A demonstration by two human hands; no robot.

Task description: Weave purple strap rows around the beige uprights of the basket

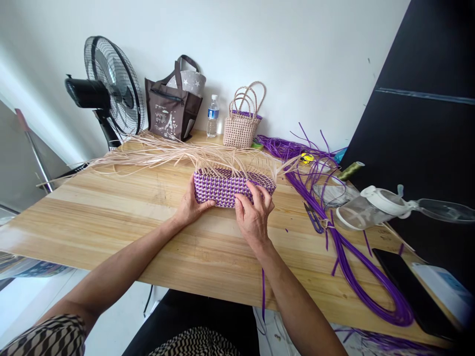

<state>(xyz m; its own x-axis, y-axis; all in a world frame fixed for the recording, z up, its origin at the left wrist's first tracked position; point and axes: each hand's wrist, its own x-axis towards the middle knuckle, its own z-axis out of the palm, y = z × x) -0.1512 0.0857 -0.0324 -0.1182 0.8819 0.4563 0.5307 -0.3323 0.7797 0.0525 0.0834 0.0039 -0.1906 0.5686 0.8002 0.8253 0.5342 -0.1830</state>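
Note:
A partly woven basket (218,189) in purple and beige stands on the wooden table (178,257), with long loose beige strips (159,151) fanning out from its top, mostly to the left. My left hand (193,205) grips its left end, thumb along the lower front edge. On the right part of the front wall lie the bent fingers of my right hand (254,212), thumb and index finger near each other at the weave. Whether a strip is between those fingertips is too small to tell. A purple strip (263,296) hangs over the table edge beside my right forearm.
Along the wall stand a fan (115,89), a brown bag (168,111), a water bottle (213,117) and a finished small basket (240,129). To the right lie purple strips (349,257), snips (313,217), a clear jug (365,210), a thread spool (351,171) and a black phone (411,291).

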